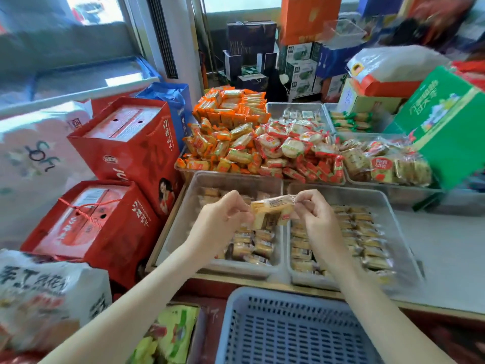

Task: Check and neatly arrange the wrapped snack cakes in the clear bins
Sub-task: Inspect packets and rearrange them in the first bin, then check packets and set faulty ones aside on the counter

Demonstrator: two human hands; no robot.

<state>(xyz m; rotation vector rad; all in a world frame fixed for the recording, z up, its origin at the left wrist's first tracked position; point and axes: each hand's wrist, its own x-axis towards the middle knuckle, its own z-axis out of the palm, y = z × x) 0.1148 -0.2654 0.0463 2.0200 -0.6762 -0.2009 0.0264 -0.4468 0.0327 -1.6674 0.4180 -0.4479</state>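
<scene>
Hands are working together: the left hand (223,219) and right hand (316,219) are each pinching one end of a single wrapped snack cake (273,212), holding it up between them. Two clear bins are lying beneath. The left bin (183,219), under the left hand, is holding a loose cluster of cakes (252,246). The right bin (393,206), under the right hand, is holding rows of cakes (363,232). One blue basket (288,327) is sitting nearer the person than both hands. Two red boxes (126,143) are standing left of the left hand.
</scene>
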